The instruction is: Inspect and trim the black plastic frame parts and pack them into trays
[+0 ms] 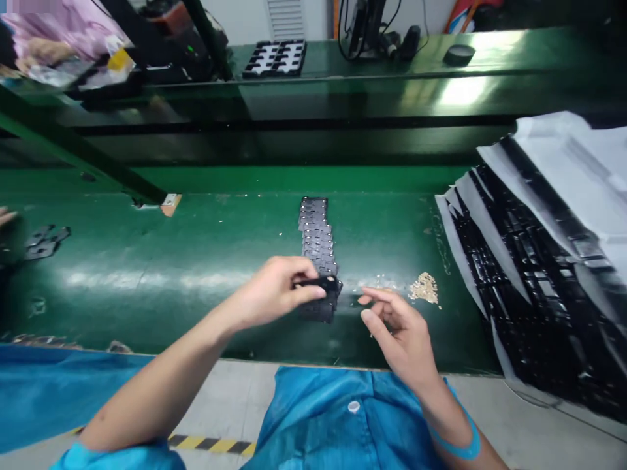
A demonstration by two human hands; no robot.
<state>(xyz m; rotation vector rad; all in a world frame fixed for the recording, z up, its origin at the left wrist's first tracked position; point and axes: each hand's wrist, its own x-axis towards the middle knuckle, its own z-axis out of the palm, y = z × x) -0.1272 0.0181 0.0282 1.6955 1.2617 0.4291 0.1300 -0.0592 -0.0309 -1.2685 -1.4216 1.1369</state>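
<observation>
now the left grip [277,290] is closed on one small black part [319,283], which is pinched flat between the thumb and the finger ends. this part is held just above the near end of a row of black parts [316,235], and i cannot tell if it touches the pieces under it. the row lies on the green tabletop [196,261] in front of the person. its pieces overlap one another like scales, and it runs from the near side away toward the back.

the right grip [399,336] is released and holds nothing. the palm is turned to the left, the fingers are half bent, and the fingertips [366,299] are near the right side of the row but apart from it. just to the right of these fingers a little heap of pale crumbs [425,287] lies on the tabletop.

further right there is a leaning stack of black trays [529,287] with white sheets [578,163] between them, and it reaches past the near edge. at the far left some loose black pieces [45,240] lie on the tabletop, well apart from both hands. behind, on a higher green shelf [372,72], stand one black tray [275,59] and a round black object [459,54]. the person wears a blue garment [337,411], and below the left arm a yellow and black stripe [215,445] is seen on the floor.
</observation>
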